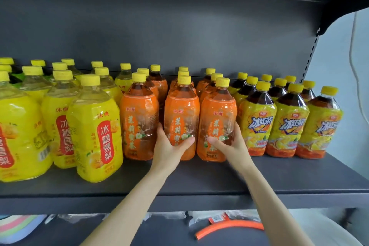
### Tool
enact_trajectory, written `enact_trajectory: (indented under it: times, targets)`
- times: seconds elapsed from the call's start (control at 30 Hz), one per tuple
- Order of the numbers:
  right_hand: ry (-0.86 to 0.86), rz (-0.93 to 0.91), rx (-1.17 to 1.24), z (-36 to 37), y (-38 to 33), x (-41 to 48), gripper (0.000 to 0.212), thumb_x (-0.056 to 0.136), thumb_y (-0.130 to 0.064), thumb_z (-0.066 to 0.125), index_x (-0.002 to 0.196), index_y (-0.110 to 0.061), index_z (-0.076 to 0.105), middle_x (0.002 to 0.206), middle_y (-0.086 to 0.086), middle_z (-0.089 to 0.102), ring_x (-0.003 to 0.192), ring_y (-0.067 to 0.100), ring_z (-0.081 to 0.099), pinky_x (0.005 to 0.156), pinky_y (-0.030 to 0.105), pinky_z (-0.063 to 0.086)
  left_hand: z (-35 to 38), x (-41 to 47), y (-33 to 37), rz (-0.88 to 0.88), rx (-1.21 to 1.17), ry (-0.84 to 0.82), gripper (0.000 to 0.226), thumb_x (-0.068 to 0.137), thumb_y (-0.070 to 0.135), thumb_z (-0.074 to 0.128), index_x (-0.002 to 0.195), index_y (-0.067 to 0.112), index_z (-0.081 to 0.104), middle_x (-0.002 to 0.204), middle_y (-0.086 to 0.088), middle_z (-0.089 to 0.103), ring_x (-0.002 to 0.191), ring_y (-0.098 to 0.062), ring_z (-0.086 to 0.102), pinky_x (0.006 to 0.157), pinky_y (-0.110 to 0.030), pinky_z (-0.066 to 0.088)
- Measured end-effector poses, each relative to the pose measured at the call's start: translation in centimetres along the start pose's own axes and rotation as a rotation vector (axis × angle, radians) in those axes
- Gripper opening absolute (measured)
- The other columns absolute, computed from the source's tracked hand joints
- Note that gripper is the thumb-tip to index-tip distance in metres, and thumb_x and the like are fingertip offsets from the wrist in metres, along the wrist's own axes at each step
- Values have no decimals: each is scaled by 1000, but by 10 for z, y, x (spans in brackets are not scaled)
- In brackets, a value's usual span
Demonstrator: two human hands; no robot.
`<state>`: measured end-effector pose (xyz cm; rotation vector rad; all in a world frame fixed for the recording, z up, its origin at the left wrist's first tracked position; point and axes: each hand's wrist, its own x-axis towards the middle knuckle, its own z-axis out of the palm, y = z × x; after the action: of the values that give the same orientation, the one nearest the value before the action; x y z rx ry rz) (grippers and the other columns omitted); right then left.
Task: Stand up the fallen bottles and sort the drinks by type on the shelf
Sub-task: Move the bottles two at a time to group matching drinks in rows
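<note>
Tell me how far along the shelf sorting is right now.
Mostly done: every visible bottle stands upright, grouped as yellow pear drinks, orange jasmine teas and iced black teas. In hand: the left hand and right hand each grip a front orange bottle. Left: squaring up those two.

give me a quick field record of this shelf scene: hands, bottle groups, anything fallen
left hand: gripping the middle front orange-label tea bottle
right hand: gripping the right front orange-label tea bottle
left group: yellow-label pear drink bottles
middle group: orange-label bottles, three columns
right group: yellow iced-tea bottles with dark liquid
fallen bottles: none visible
support: dark grey metal shelf
caps: all yellow
</note>
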<state>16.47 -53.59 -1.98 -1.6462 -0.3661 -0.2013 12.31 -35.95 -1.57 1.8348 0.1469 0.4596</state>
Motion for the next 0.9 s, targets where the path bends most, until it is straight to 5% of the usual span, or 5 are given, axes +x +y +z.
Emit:
enact_trajectory:
  times: [0.17, 0.33, 0.57, 0.7, 0.9]
  targets:
    - [-46, 25, 78, -5, -7, 4, 72, 71, -18, 77, 131, -27, 38, 117, -9, 60, 100, 4, 62, 68, 17, 55, -8, 22, 1, -126, -211, -176, 99, 58, 49, 83, 141, 28, 33, 129, 7, 54, 116, -12, 52, 96, -32, 43]
    - [-63, 38, 67, -10, -6, 6, 65, 78, -12, 73, 129, -28, 38, 114, -13, 60, 96, 1, 63, 66, 15, 54, -11, 28, -1, -85, -155, -274, 116, 45, 65, 81, 143, 34, 27, 128, 10, 55, 117, -12, 53, 101, -40, 44]
    - [-68, 41, 60, -15, -4, 9, 59, 79, -10, 72, 125, -28, 41, 112, -12, 61, 90, -4, 66, 64, 14, 53, -7, 33, 2, -72, -85, -155, 93, 60, 41, 85, 130, 14, 30, 118, 4, 54, 108, -14, 54, 92, -34, 48]
    - [-82, 35, 69, -14, -4, 8, 63, 74, -17, 74, 127, -29, 41, 114, -11, 62, 94, -1, 66, 66, 16, 54, -6, 40, -1, -72, -142, -194, 128, 47, 51, 89, 146, 24, 14, 131, 6, 50, 118, -15, 51, 100, -40, 45]
    - [-92, 41, 82, -15, -5, 8, 65, 66, -24, 74, 124, -33, 45, 116, -8, 64, 98, 4, 66, 69, 19, 55, -6, 44, -4, -19, -185, -258, 104, 46, 49, 88, 135, 24, 40, 120, 5, 62, 112, -14, 58, 97, -39, 48]
